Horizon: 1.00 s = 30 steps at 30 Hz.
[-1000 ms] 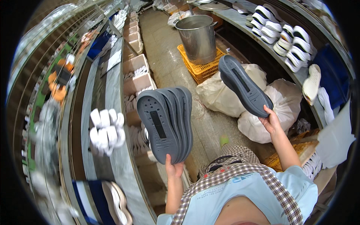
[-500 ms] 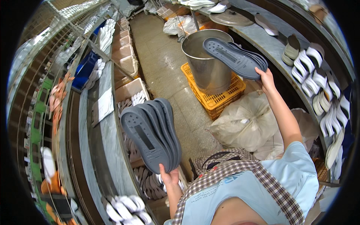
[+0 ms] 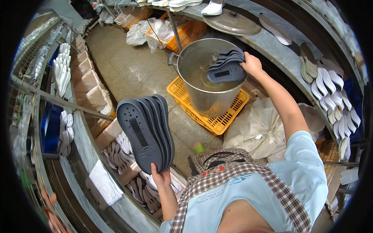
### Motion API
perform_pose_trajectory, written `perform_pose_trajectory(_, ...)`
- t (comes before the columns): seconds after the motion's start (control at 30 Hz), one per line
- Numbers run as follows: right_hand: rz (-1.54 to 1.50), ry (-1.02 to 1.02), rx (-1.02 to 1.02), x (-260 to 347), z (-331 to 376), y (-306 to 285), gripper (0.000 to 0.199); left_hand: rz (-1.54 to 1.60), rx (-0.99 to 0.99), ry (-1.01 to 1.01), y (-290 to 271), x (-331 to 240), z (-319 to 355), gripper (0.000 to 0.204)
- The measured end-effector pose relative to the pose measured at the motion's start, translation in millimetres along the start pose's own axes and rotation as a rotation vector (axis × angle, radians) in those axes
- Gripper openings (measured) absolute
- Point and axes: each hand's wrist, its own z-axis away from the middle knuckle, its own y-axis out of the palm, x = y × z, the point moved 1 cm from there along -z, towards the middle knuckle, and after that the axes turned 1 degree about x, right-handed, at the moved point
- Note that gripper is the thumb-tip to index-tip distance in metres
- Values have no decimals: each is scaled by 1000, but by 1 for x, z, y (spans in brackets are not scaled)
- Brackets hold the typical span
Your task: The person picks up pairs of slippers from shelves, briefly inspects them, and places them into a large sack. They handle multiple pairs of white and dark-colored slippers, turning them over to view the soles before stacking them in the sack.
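Note:
My left hand [image 3: 161,175] grips several dark grey shoe soles [image 3: 142,130] by one end, fanned upright over the bins at the left. At the right, my right hand [image 3: 251,64] holds another bunch of dark grey shoe soles [image 3: 225,74], partly inside the mouth of a large steel pot [image 3: 208,101]. The far ends of that bunch dip toward the cloudy liquid [image 3: 192,70] in the pot; whether they touch it I cannot tell. Under the pot is a yellow plastic crate [image 3: 229,121].
White and grey soles [image 3: 322,87] crowd the right-hand shelf, where a steel lid [image 3: 231,23] also lies. A tied whitish sack [image 3: 254,126] slumps beside the crate. Bins of soles [image 3: 145,194] line the left bench, which carries a white sheet [image 3: 105,182].
My right hand has brought its soles from above the pot's right side down into its mouth, tilting them. The left hand still holds its bunch. The view has shifted toward the right.

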Motion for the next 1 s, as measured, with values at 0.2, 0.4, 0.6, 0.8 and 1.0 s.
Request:
perform_pose_trajectory(0.2, 243, -159, 75, 45, -47, 37, 25, -42, -2, -118, 22, -46, -88, 56)
perform_pose_trajectory(0.4, 326, -218, 334, 95, -67, 87, 26, -75, -62, -149, 15, -69, -110, 56)
perform_pose_trajectory(0.6, 327, -253, 428, 106, -70, 108, 26, -43, -70, -132, 7, -90, -83, 56)
perform_pose_trajectory(0.8, 331, -329, 405, 101, -69, 113, 25, -8, -198, -107, 2, -89, -75, 57)
perform_pose_trajectory(1.0, 340, -382, 440, 86, -51, 96, 22, 14, -99, -94, 10, -76, -71, 53)
